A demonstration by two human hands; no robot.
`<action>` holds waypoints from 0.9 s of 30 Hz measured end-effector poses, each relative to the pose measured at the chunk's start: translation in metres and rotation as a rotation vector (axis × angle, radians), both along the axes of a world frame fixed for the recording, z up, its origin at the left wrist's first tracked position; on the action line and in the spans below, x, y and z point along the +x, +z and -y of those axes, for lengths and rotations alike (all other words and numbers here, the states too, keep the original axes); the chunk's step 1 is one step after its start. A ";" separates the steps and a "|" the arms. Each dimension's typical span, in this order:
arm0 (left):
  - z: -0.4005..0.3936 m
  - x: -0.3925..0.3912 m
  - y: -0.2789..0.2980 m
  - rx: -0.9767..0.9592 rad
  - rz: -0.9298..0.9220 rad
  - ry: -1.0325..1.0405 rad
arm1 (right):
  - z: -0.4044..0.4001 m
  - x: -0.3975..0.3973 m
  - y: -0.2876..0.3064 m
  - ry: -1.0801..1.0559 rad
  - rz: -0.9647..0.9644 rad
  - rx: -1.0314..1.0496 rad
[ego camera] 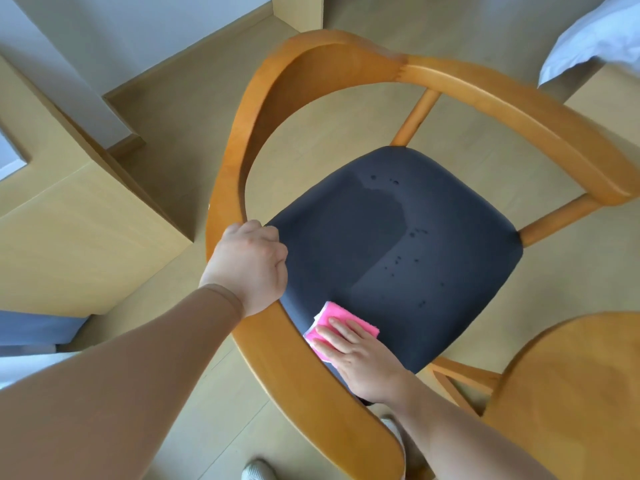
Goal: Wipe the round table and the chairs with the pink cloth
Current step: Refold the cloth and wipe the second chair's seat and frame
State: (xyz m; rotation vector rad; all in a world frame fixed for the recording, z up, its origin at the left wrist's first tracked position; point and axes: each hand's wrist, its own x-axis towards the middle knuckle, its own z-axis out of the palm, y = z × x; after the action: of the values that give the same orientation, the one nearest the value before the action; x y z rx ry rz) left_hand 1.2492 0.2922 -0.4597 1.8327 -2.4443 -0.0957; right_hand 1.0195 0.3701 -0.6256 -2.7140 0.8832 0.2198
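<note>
A wooden chair [502, 98] with a curved armrest rail and a dark grey seat [433, 237] fills the middle of the view. My left hand [247, 268] grips the rail on the chair's left side. The folded pink cloth [341, 322] lies flat on the near left part of the seat. My right hand [356, 355] presses on the cloth with straight fingers. Damp streaks and small dark drops mark the seat's middle. The round wooden table [571, 393] shows at the lower right.
A wooden cabinet [69, 237] stands at the left, close to the chair. White bedding [595, 36] hangs at the top right. My feet in light shoes [258, 471] are on the pale floor below the chair rail.
</note>
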 end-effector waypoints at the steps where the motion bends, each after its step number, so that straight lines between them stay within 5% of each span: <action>1: -0.006 -0.006 0.001 0.010 0.019 -0.014 | -0.007 -0.008 0.000 -0.001 -0.001 0.004; 17: -0.007 -0.016 0.001 0.073 0.101 -0.107 | 0.037 -0.008 -0.020 0.080 0.021 -0.007; 27: 0.000 -0.011 -0.002 0.219 0.199 -0.202 | 0.133 -0.064 -0.016 -0.317 -0.025 -0.045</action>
State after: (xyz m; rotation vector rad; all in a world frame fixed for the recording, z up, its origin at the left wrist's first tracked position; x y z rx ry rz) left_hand 1.2382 0.2919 -0.4617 1.7431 -2.8565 -0.2118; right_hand 0.9560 0.2375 -0.6419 -2.5668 1.3214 0.1694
